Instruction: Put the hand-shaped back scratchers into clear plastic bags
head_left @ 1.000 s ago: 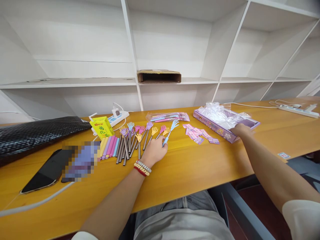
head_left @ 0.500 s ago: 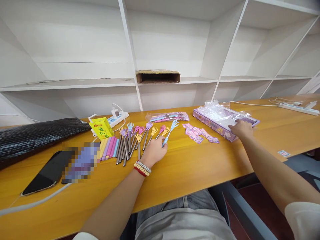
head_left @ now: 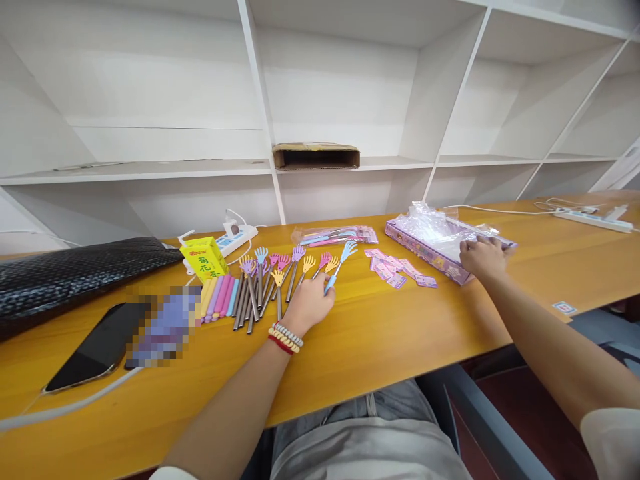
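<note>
One box [head_left: 424, 253] holds clear bags [head_left: 436, 231].

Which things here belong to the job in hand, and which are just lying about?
Likely the job's: held blue claw, claw-topped rods, coloured tubes, small cards, bagged sticks, clear plastic, purple box.

Lying about: drink carton, phone, black package, cardboard box, power strip.

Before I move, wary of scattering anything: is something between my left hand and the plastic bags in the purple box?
Yes: loose pink cards lie on the table between your left hand and the purple box, whose low near wall also stands before the plastic bags.
</note>
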The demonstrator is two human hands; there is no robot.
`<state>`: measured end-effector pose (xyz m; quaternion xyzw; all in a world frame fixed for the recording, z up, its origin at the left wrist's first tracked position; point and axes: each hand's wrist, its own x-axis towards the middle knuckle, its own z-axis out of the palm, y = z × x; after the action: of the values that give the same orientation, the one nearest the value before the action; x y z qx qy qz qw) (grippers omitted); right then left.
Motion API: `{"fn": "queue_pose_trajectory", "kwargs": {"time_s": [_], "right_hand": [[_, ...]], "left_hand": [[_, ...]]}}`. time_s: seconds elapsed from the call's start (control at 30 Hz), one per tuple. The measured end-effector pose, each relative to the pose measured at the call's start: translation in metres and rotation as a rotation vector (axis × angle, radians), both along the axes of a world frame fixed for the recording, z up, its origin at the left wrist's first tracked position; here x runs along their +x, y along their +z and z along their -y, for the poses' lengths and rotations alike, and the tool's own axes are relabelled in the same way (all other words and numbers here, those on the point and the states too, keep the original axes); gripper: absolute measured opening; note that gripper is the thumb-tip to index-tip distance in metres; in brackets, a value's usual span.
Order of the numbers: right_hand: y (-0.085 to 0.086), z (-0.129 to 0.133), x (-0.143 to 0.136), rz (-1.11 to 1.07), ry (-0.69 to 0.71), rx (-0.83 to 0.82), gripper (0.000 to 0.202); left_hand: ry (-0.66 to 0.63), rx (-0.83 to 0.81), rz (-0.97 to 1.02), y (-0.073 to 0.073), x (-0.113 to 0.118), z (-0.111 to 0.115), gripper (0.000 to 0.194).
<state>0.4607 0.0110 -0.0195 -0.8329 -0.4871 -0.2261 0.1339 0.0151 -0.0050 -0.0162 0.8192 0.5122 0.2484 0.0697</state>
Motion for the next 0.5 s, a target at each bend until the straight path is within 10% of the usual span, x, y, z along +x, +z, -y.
{"fn": "queue_pose_trajectory", "kwargs": {"time_s": [0.27, 0.5], "right_hand": [[0.023, -0.001, -0.03, 0.057, 0.028, 0.379, 0.04], [0.044, -0.013, -0.121, 0.131, 0.39, 0.555, 0.03]], "left_hand": [[0.026, 0.022, 0.011, -0.001, 0.0, -0.001, 0.025], [0.077, 0.031, 0.078, -0.002, 0.0, -0.003, 0.025]]}}
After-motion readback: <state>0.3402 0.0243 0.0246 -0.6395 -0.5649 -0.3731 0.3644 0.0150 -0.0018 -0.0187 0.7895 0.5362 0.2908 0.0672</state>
